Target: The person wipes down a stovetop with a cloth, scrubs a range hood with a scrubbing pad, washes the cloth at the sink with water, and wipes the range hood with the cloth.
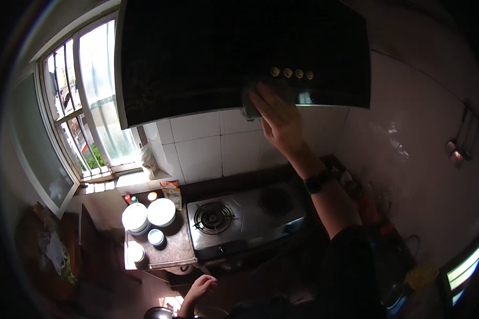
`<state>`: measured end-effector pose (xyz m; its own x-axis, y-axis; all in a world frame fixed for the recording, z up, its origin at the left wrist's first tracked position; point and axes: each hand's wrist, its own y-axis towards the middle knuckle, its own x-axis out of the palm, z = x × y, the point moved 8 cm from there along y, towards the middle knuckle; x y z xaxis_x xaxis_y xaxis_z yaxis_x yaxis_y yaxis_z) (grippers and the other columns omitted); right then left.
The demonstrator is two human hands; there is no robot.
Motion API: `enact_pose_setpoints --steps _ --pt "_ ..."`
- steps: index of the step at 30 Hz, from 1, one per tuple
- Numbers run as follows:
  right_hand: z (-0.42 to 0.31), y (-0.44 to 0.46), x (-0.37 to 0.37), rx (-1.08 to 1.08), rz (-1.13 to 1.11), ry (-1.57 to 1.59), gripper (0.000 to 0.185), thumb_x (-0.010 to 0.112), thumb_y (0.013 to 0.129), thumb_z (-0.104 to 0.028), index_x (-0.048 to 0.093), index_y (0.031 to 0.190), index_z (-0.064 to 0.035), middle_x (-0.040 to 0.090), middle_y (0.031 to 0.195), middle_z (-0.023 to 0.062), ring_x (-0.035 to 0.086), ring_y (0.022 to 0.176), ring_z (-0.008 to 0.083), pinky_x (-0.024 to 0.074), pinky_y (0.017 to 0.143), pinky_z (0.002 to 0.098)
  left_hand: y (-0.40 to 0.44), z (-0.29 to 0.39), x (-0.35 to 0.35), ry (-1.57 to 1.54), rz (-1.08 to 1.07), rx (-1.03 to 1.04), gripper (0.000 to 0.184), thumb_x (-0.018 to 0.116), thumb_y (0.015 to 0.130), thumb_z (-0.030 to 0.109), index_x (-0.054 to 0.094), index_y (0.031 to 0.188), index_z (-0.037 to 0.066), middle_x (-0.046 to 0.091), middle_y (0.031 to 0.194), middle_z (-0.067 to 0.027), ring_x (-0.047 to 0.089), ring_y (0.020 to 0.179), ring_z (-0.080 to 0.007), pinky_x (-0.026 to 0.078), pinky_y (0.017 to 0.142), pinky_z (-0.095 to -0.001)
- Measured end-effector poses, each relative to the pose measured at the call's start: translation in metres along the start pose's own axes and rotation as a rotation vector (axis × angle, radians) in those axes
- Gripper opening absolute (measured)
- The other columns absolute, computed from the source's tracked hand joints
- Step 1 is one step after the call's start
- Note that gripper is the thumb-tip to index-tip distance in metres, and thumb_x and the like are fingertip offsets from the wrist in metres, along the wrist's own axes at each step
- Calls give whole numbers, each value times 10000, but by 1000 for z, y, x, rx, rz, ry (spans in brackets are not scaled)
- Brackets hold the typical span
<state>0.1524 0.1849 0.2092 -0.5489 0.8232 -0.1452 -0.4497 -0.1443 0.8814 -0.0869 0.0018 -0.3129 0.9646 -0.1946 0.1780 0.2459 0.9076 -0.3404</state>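
My right hand (279,119) is raised to the black range hood (197,58). Its fingers press a dark cloth (248,110) against the lower front panel, just below a row of round knobs (288,73). The cloth is dim and partly covered by the hand. A dark watch (316,183) sits on the right wrist. My left hand (201,287) hangs low in front of the counter, its fingers curled in a loose fist with nothing visible in them.
Below the hood stands a gas stove (245,212). Stacked white bowls (135,218), a small jar (156,237) and a seasoning packet (171,194) are on the counter at left. A barred window (98,95) opens at left. Utensils (455,154) hang on the right wall.
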Motion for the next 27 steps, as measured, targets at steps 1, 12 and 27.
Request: enact_pose_setpoints --steps 1,12,27 --pt "16 -6 -10 7 39 27 533 638 764 10 565 1265 -156 565 1300 79 628 1065 217 564 775 340 6 6 14 15 -10 0 125 516 958 147 585 1015 60 620 870 -7 572 760 -69 459 670 -203" --pt "207 -115 -86 25 30 -9 546 600 734 60 574 1245 -130 571 1289 108 620 1091 232 570 758 359 99 -4 171 114 -12 -99 160 543 958 183 598 1060 74 623 949 -2 602 838 -83 495 705 -236" --pt "308 -184 -120 661 356 264 446 371 974 -99 353 1397 40 422 1396 246 417 1305 363 326 1081 421 139 53 283 191 -47 -55 203 521 952 233 603 1082 102 653 898 -33 610 751 -131 487 660 -246"
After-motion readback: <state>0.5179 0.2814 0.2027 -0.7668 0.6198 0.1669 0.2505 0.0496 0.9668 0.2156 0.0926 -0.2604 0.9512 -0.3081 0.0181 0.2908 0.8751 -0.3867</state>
